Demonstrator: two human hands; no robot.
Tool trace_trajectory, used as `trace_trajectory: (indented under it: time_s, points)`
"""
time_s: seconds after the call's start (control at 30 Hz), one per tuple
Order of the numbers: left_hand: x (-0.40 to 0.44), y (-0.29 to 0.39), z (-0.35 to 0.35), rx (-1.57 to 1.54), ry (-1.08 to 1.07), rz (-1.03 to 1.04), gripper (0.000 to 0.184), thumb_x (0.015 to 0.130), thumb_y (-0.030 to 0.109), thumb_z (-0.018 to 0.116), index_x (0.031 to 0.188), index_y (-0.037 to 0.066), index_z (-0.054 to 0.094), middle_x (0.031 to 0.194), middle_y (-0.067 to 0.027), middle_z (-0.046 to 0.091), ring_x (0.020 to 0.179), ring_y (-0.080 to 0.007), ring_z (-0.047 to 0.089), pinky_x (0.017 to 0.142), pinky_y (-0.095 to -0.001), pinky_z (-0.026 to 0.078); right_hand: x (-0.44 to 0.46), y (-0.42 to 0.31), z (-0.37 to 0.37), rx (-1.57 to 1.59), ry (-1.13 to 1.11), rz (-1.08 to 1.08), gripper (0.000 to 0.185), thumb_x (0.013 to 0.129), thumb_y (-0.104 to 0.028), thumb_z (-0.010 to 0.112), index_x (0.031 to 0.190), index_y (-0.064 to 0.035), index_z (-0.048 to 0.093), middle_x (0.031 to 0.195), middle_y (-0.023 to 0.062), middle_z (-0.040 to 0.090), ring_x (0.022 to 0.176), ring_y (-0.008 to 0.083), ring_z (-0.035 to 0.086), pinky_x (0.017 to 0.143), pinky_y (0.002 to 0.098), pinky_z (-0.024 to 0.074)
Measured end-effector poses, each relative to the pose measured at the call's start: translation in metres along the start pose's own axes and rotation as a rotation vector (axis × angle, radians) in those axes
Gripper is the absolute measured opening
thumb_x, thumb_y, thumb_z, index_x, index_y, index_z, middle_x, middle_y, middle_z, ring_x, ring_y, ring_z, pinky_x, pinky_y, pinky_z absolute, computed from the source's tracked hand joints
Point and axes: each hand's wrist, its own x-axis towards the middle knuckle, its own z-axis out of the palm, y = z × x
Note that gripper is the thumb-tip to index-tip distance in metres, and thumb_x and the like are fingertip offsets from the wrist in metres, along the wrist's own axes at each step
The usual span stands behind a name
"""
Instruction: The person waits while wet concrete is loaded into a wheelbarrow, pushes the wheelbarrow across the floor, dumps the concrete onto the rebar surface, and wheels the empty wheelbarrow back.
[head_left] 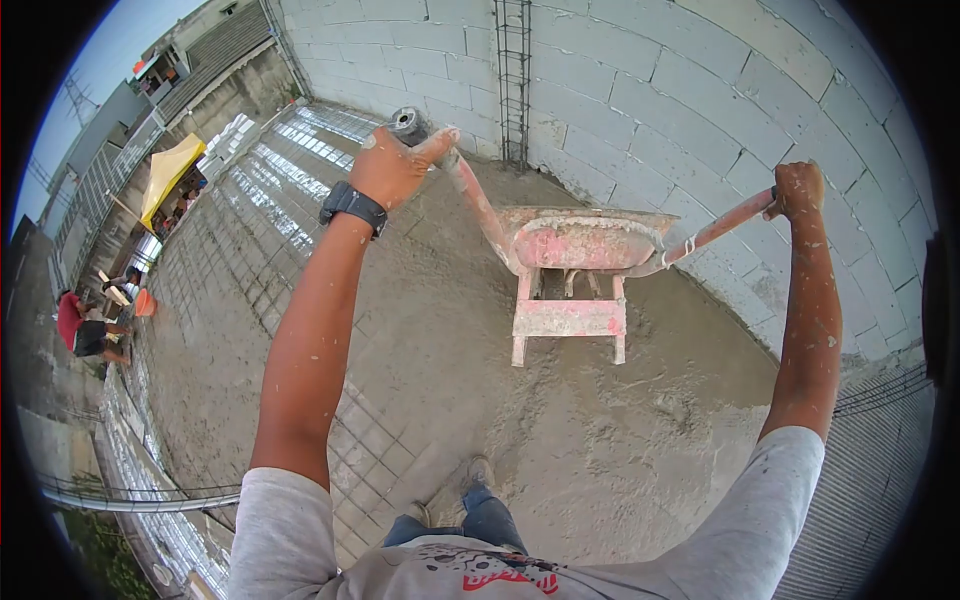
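Note:
A red, cement-caked wheelbarrow (590, 243) is in front of me, its handles raised and its leg frame facing me. My left hand (392, 168), with a dark watch on the wrist, grips the left handle (478, 205) near its black end; the thumb lies along the bar. Around the dark grip of the right handle (722, 225) my right hand (800, 190) is closed in a fist. Most of the tray's inside and the wheel are hidden. Wet grey concrete (420, 290) lies beneath the wheelbarrow and around my boots (478, 472).
A pale block wall (660, 110) runs along the back and right, with a vertical rebar column (514, 80) against it. Rebar mesh (375, 440) shows at left. Farther left are a person in a red shirt (70, 318), an orange bucket (145, 302) and a yellow canopy (170, 178).

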Motion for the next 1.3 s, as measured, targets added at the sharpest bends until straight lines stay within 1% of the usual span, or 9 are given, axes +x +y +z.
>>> trace_trajectory:
  time_s: [0.1, 0.4, 0.6, 0.73, 0.83, 1.03, 1.13, 1.23, 1.3]
  points:
    - [0.032, 0.013, -0.015, -0.147, -0.287, 0.018, 0.119, 0.065, 0.079, 0.060, 0.120, -0.024, 0.037, 0.106, -0.0374, 0.057, 0.104, -0.0391, 0.060, 0.087, -0.0371, 0.049, -0.001, 0.000, 0.002, 0.000, 0.011, 0.003, 0.051, 0.041, -0.050, 0.089, 0.074, -0.0156, 0.070, 0.076, 0.0016, 0.070, 0.078, 0.0183, 0.068, 0.072, 0.0299, 0.0466]
    - [0.053, -0.002, 0.011, -0.215, -0.240, 0.076, 0.122, 0.064, 0.077, 0.062, 0.122, -0.025, 0.031, 0.113, -0.0371, 0.055, 0.109, -0.0395, 0.058, 0.093, -0.0358, 0.045, -0.014, 0.000, -0.004, -0.012, -0.003, 0.036, 0.050, 0.042, -0.051, 0.088, 0.071, -0.0147, 0.070, 0.072, 0.0024, 0.069, 0.076, 0.0180, 0.067, 0.073, 0.0299, 0.0463]
    - [-0.005, -0.009, -0.010, -0.513, -0.262, 0.229, 0.042, 0.084, 0.041, 0.067, 0.103, 0.003, 0.065, 0.093, -0.0065, 0.066, 0.080, -0.0147, 0.060, 0.074, -0.0315, 0.049, -0.059, -0.003, 0.001, 0.025, -0.017, 0.050, 0.047, 0.042, -0.053, 0.087, 0.068, -0.0172, 0.070, 0.070, 0.0008, 0.069, 0.073, 0.0160, 0.067, 0.067, 0.0299, 0.0442]
    - [-0.090, -0.043, -0.016, -0.721, -0.321, 0.209, 0.035, 0.087, 0.031, 0.066, 0.108, 0.004, 0.062, 0.095, -0.0050, 0.065, 0.081, -0.0119, 0.059, 0.073, -0.0285, 0.048, -0.140, -0.016, -0.003, 0.092, -0.120, 0.096, 0.047, 0.046, -0.050, 0.087, 0.073, -0.0144, 0.071, 0.075, 0.0041, 0.070, 0.074, 0.0190, 0.068, 0.068, 0.0305, 0.0480]
    - [-0.187, -0.077, -0.025, -0.719, -0.295, 0.169, 0.048, 0.087, 0.020, 0.065, 0.130, 0.005, 0.047, 0.117, -0.0113, 0.058, 0.087, -0.0150, 0.061, 0.078, -0.0288, 0.050, -0.224, -0.034, 0.020, 0.196, -0.256, 0.074, 0.042, 0.054, -0.042, 0.087, 0.077, -0.0095, 0.071, 0.083, 0.0098, 0.071, 0.082, 0.0229, 0.069, 0.075, 0.0327, 0.0529]
    - [-0.381, -0.165, -0.065, -1.378, -1.100, -0.254, 0.108, 0.078, 0.011, 0.075, 0.149, 0.019, -0.006, 0.136, -0.0207, 0.043, 0.112, -0.0325, 0.059, 0.089, -0.0397, 0.050, -0.419, -0.057, 0.088, 0.645, -0.919, 0.059, 0.041, 0.062, -0.026, 0.086, 0.085, 0.0008, 0.066, 0.089, 0.0183, 0.069, 0.075, 0.0267, 0.069, 0.066, 0.0390, 0.0538]
    - [-0.447, -0.222, -0.069, -1.541, -1.269, -0.281, 0.103, 0.082, 0.020, 0.072, 0.149, 0.020, -0.006, 0.132, -0.0192, 0.047, 0.099, -0.0280, 0.065, 0.083, -0.0394, 0.052, -0.519, -0.083, 0.102, 1.002, -1.086, 0.263, 0.027, 0.068, -0.012, 0.078, 0.080, 0.0035, 0.060, 0.061, 0.0115, 0.062, 0.051, 0.0202, 0.061, 0.045, 0.0355, 0.0492]
    - [-0.488, -0.277, -0.051, -1.305, -1.113, -1.012, 0.082, 0.083, 0.038, 0.069, 0.145, 0.011, 0.023, 0.116, -0.0158, 0.059, 0.082, -0.0201, 0.066, 0.070, -0.0343, 0.053, -0.616, -0.147, 0.116, 1.143, -1.098, 0.341, 0.026, 0.068, -0.013, 0.077, 0.074, 0.0028, 0.057, 0.060, 0.0113, 0.061, 0.048, 0.0188, 0.059, 0.042, 0.0347, 0.0465]
    - [-0.504, -0.340, -0.014, -0.704, -1.102, -0.857, 0.063, 0.080, 0.055, 0.066, 0.112, 0.001, 0.057, 0.089, -0.0103, 0.066, 0.062, -0.0149, 0.061, 0.056, -0.0300, 0.050, -0.671, -0.204, 0.109, 1.323, -1.202, 0.483, 0.022, 0.069, -0.010, 0.075, 0.076, 0.0016, 0.057, 0.059, 0.0097, 0.059, 0.047, 0.0188, 0.058, 0.042, 0.0344, 0.0457]
